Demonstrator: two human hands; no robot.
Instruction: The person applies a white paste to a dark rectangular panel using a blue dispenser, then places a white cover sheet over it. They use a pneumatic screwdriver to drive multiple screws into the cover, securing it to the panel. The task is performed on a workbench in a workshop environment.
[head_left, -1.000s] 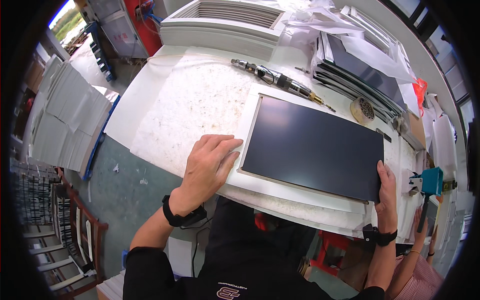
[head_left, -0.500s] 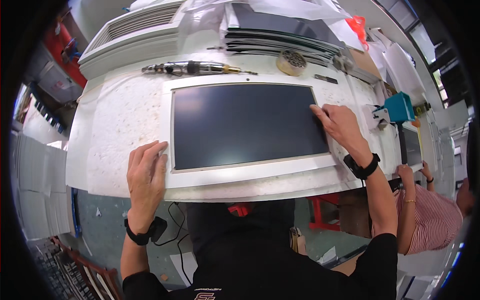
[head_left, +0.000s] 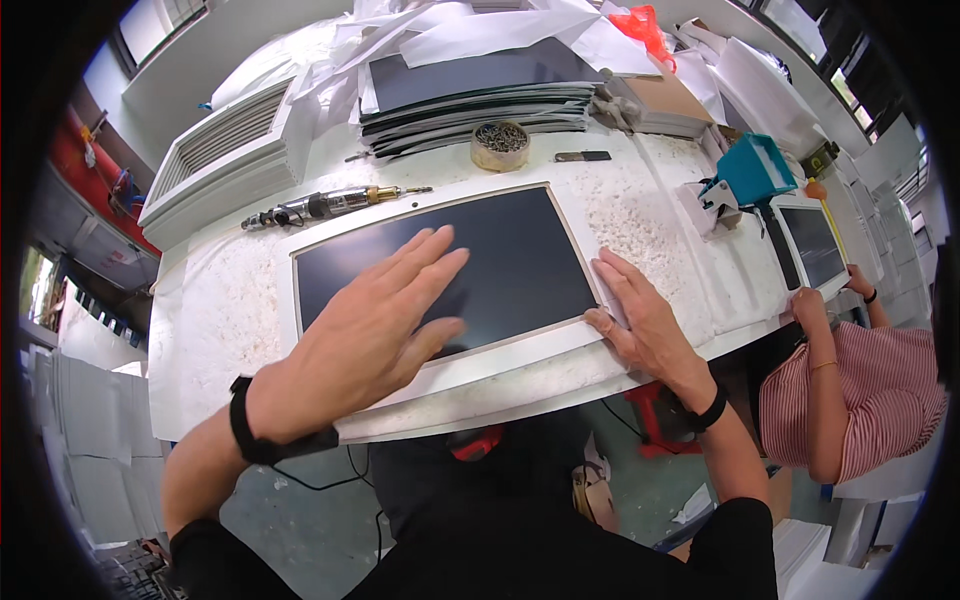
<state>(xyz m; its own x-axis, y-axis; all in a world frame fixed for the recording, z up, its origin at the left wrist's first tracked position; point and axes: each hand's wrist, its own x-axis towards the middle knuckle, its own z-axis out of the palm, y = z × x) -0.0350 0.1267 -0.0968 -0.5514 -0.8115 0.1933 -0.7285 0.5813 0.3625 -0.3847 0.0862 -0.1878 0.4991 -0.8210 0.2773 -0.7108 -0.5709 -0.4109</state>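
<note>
A white rectangular frame [head_left: 520, 350] lies flat on the table, holding a dark grey panel [head_left: 510, 250] inside its rim. My left hand [head_left: 370, 315] is open above the panel's left part, fingers stretched out together and thumb apart. It hides the frame's lower left portion; whether its palm touches the panel cannot be told. At the near right corner, my right hand [head_left: 648, 325] holds the frame's edge. Its thumb rests by the corner and its fingers lie along the right side.
Behind the frame are a metal power screwdriver [head_left: 330, 205], a round tub of screws [head_left: 500, 150] and a small flat dark tool [head_left: 582, 156]. Stacked dark panels [head_left: 480, 110] and louvred white frames [head_left: 225, 140] stand farther back. A teal device [head_left: 750, 170] and a co-worker [head_left: 850, 390] are at right.
My left hand has moved from the frame's left edge to over the panel. My right hand has shifted from the panel's right edge to the frame's near right corner. The view has turned.
</note>
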